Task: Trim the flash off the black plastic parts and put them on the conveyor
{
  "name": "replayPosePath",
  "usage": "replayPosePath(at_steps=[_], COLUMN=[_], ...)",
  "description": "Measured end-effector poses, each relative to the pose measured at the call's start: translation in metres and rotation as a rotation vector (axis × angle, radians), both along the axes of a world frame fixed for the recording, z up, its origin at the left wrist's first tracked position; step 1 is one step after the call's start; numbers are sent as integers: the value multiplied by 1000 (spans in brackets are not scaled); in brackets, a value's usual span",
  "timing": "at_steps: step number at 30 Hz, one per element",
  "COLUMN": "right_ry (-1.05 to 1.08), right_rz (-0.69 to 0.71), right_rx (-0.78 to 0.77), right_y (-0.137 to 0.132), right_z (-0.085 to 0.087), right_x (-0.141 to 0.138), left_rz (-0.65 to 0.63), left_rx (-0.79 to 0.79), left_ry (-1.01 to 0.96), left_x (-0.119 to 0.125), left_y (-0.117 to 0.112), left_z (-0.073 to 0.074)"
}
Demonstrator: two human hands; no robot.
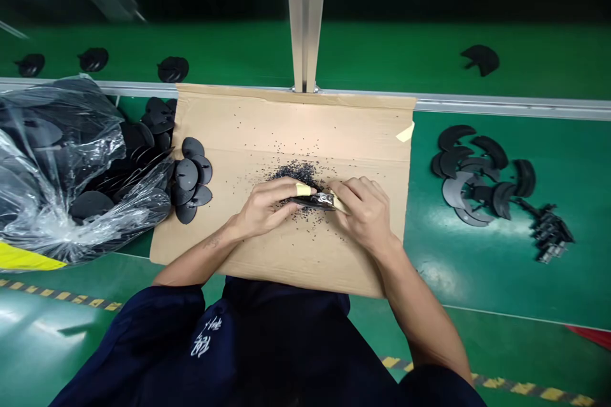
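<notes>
My left hand (267,205) is closed around a flat black plastic part (305,202) held just above the cardboard sheet (286,121); its forefinger tip is wrapped in yellow tape. My right hand (365,211) is closed on a small metal tool (327,198) whose tip touches the part's edge. Black shavings (296,172) lie heaped on the cardboard just beyond my fingers.
A clear plastic bag (57,165) of black round parts lies at the left, with loose ones (191,178) spilling onto the cardboard. Curved black pieces (477,172) and small offcuts (548,232) lie at the right. Beyond a metal rail (501,103), single parts (480,58) rest on a green belt.
</notes>
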State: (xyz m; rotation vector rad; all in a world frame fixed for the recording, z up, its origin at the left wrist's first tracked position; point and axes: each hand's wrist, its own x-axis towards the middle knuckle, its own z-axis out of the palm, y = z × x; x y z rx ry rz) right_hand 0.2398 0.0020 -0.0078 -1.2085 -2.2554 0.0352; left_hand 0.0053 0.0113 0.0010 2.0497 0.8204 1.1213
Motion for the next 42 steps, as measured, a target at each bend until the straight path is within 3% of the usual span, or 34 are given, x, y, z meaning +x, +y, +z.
replayPosePath(at_steps=[8,12,15,20,23,26,31,35,42], right_ry=[-93,45,16,-139,-125,-57,90,113,147], right_rz=[-67,-49,-104,-118,-99,-91,-6,96,89], right_rx=[111,44,30,83,43,-42,-110,-1,103], right_y=[-3,-4,-3,-1,0,0,3,1,-2], right_z=[1,-3,-5,-3,-4,-8,-11,-9,-4], right_x=[-2,-2,-1,-5,-6,-3,1,-2,-4], left_rz=[17,13,7,1,65,90,131,111,-25], left_rx=[-23,-26,17,167,232,245,208,125,-53], left_ry=[-57,-44,-34,160,281,281,216,145,39], left_x=[3,3,1,-1,-2,-4,-4,0,-5], left_y=[-3,-3,-1,1,2,3,6,5,9], left_z=[-4,-1,2,-3,-7,-7,-7,-7,7])
